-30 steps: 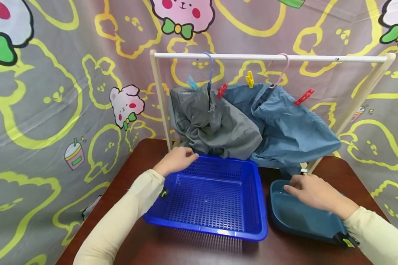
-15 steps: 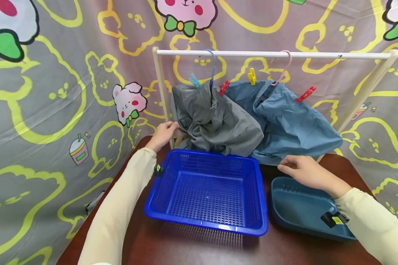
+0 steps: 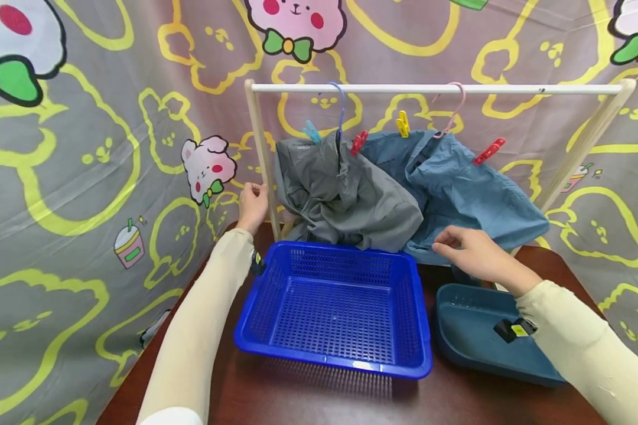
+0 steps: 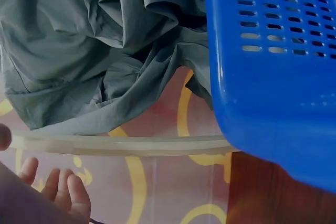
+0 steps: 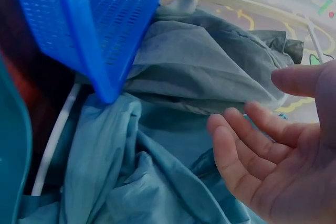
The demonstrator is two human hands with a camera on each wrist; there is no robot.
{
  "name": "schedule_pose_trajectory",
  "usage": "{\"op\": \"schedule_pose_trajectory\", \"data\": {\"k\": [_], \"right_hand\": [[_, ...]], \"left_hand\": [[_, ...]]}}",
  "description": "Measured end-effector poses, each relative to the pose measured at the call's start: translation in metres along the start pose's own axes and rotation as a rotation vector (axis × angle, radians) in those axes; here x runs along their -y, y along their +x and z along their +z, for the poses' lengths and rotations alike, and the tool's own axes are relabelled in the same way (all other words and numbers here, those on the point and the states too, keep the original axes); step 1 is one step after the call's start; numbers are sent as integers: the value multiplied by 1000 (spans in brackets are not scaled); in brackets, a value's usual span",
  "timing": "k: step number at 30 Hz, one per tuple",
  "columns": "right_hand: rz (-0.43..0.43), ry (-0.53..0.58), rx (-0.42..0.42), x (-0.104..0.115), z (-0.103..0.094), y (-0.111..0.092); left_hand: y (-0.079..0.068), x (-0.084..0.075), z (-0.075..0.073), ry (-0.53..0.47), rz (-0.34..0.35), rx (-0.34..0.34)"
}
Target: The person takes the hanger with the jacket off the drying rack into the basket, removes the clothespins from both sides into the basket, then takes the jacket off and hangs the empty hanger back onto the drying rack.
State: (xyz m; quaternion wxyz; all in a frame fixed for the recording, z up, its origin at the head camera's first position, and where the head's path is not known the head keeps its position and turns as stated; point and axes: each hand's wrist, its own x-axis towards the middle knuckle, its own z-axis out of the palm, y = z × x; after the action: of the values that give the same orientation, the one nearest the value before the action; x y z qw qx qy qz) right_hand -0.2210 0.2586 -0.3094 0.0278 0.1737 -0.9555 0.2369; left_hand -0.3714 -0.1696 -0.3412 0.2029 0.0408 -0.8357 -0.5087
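The grey garment [image 3: 345,200] hangs just right of our left grip [image 3: 253,208]; the blue garment [image 3: 462,189] hangs just beyond our right grip [image 3: 472,252]. Both grips have loosely curved, parted fingers, holding nothing. For clean handling, we should pinch flat edges, avoiding bunched folds.

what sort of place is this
Perhaps an indoor corner set up for laundry work: cartoon-printed cloth hangs behind and on both sides of a dark table, with a rack of hanging clothes and a blue basket.
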Motion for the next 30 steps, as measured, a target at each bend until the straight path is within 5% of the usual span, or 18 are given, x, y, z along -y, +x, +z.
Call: {"op": "schedule_pose_trajectory", "data": {"k": [2, 7, 12, 16, 21, 26, 30], "right_hand": [[24, 14, -6, 2, -2, 5], [79, 32, 7, 5, -8, 17], [86, 78, 27, 8, -12, 29], [83, 135, 27, 10, -15, 36], [80, 237, 38, 13, -14, 47], [46, 358, 45, 16, -15, 61], [30, 335, -17, 20, -16, 72]], "left_hand": [[4, 0, 2, -40, -17, 1], [21, 9, 6, -190, -118, 143], [44, 27, 14, -336, -175, 217], [36, 11, 8, -286, -180, 301], [28, 5, 2, -276, -139, 319], [32, 13, 1, -382, -125, 351], [39, 22, 1, -480, -116, 392]]}}
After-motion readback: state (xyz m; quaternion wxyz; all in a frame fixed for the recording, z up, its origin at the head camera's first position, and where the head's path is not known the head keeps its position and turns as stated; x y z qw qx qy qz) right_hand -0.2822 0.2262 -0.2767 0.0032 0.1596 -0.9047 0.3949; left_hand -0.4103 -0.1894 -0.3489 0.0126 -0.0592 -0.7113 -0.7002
